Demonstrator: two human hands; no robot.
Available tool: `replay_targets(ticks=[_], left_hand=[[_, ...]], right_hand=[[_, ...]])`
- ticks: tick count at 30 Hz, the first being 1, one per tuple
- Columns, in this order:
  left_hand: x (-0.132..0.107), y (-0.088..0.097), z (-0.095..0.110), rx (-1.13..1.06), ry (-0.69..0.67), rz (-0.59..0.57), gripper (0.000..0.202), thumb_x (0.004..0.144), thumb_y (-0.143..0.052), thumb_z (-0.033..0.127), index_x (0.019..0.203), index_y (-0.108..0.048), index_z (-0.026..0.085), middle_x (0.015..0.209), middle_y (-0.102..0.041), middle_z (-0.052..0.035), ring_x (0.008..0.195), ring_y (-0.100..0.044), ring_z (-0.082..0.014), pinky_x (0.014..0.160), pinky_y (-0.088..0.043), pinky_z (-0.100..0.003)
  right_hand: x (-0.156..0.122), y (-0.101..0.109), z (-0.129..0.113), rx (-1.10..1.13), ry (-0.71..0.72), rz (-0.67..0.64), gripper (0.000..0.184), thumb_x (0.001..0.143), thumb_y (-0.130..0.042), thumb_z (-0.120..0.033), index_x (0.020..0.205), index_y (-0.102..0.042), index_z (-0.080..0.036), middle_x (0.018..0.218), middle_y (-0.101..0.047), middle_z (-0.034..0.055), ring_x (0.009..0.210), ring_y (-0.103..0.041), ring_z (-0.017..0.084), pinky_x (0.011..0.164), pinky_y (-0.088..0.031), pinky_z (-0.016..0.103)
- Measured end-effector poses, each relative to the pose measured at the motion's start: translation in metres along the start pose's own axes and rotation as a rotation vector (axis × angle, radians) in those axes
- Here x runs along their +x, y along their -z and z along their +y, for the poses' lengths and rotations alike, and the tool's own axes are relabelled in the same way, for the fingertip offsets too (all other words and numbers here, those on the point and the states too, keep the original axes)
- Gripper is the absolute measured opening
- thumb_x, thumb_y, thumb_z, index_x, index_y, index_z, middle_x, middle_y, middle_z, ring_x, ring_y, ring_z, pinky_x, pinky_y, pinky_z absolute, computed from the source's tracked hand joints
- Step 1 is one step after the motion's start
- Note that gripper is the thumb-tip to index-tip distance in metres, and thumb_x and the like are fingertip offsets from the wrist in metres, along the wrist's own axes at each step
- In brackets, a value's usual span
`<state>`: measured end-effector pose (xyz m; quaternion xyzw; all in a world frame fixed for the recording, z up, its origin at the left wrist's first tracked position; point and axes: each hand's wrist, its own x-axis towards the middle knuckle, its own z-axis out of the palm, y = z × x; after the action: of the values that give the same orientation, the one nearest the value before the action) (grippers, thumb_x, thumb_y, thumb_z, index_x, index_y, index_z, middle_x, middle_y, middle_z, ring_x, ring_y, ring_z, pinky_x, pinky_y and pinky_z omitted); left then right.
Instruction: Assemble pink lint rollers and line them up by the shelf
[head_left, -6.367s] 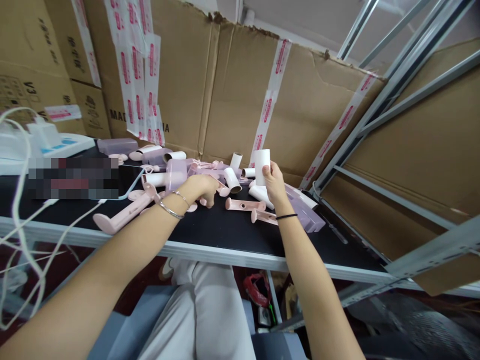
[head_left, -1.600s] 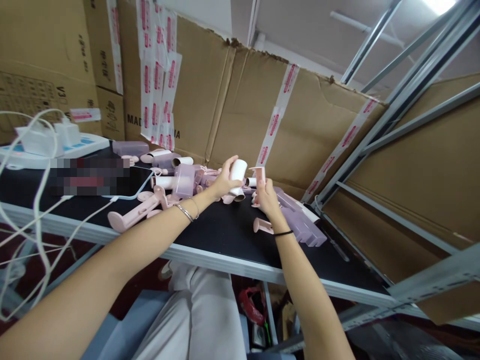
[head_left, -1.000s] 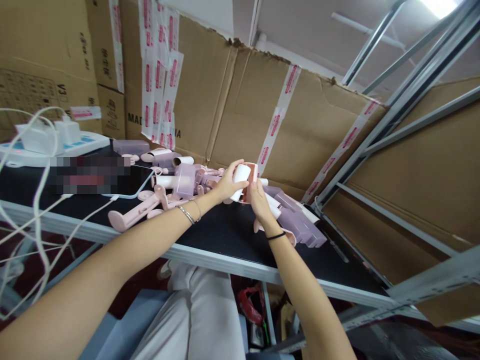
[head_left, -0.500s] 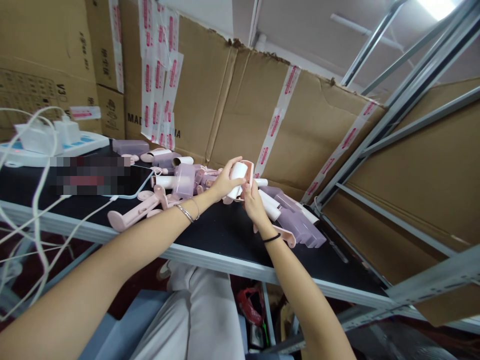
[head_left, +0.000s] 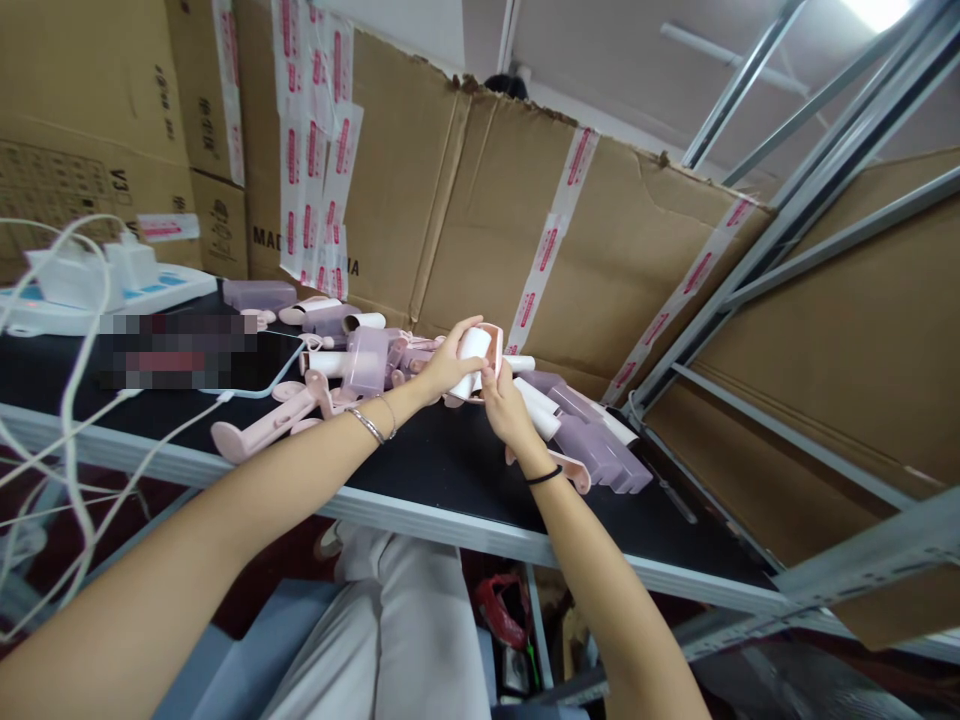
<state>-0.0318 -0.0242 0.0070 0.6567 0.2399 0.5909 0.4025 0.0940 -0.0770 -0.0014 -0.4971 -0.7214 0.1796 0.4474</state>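
Observation:
My left hand is closed round a white roll held just above the black table. My right hand is closed on a pink plastic holder whose frame sits against the roll. Both hands meet over a heap of pink handles, white rolls and lilac covers. A long pink handle lies left of my left wrist. Lilac covers lie right of my right wrist.
Taped cardboard sheets wall the table's back and right. A white power strip with chargers and loose white cables sits at the left, beside a phone. A grey metal shelf frame rises at the right.
Since 6.4 s ago the white roll passed from my right hand to my left, and my right hand took up a pink holder. Over the last second the hands pressed holder and roll together.

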Motion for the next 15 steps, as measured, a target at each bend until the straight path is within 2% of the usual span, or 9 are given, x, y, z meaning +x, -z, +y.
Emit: replay_targets(ticks=[6, 15], left_hand=[[-0.002, -0.002, 0.003, 0.005, 0.070, 0.010, 0.073, 0.061, -0.056, 0.012, 0.131, -0.038, 0.017, 0.136, -0.044, -0.0120, 0.114, -0.050, -0.0243, 0.093, -0.045, -0.037], [-0.002, -0.004, 0.001, 0.063, 0.149, 0.060, 0.068, 0.060, -0.056, 0.010, 0.126, -0.043, 0.021, 0.127, -0.051, -0.0081, 0.105, -0.055, -0.0217, 0.083, -0.049, -0.033]], right_hand=[[0.000, 0.001, 0.000, -0.075, -0.048, -0.008, 0.067, 0.086, -0.023, -0.065, 0.134, -0.031, -0.018, 0.119, -0.058, 0.0161, 0.092, -0.061, 0.026, 0.077, -0.045, 0.036], [0.002, 0.000, 0.008, -0.066, -0.015, 0.001, 0.060, 0.086, -0.030, -0.063, 0.126, -0.041, -0.019, 0.119, -0.058, 0.0145, 0.097, -0.060, 0.026, 0.080, -0.045, 0.038]])
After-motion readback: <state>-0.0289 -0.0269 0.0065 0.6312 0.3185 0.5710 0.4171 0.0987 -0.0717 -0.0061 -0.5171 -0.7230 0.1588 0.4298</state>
